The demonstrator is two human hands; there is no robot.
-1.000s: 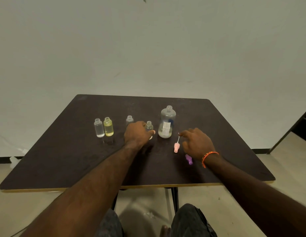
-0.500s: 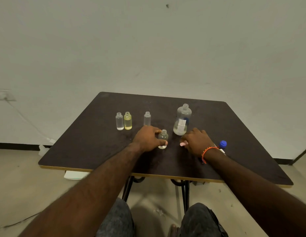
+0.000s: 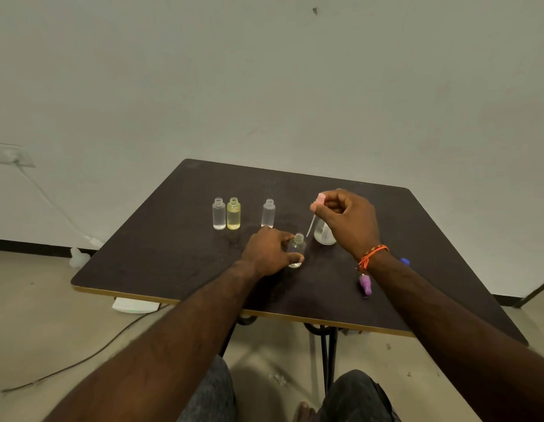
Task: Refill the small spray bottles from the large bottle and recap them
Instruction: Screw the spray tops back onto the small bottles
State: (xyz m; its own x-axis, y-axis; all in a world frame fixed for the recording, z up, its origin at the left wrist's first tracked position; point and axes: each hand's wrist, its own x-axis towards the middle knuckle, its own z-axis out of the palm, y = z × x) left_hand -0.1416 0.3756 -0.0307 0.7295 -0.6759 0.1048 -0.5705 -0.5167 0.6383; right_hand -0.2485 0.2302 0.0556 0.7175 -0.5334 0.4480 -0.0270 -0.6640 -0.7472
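Clear plastic bottles were seen standing uncapped on a dark, matt table as the refilling job reached its capping stage. One small bottle, near the middle and apparently filled, was steadied by the left hand, whose thumb and fingers were curled round its lower body. A pink spray cap with a thin, pale dip tube was pinched between the thumb and fingertips of the right hand and held just above and right of the bottle's threaded neck; the tube had not yet been fed in. Behind that hand, the large bottle, rounded and translucent, was partly hidden. Three more small bottles were left open at the far left: two clear ones and a yellowish one, all cylindrical with ribbed necks. A purple cap lay on its side near the right wrist, and a blue cap farther right. By these signs, no bottle had been recapped, and four caps were judged still to be fitted.
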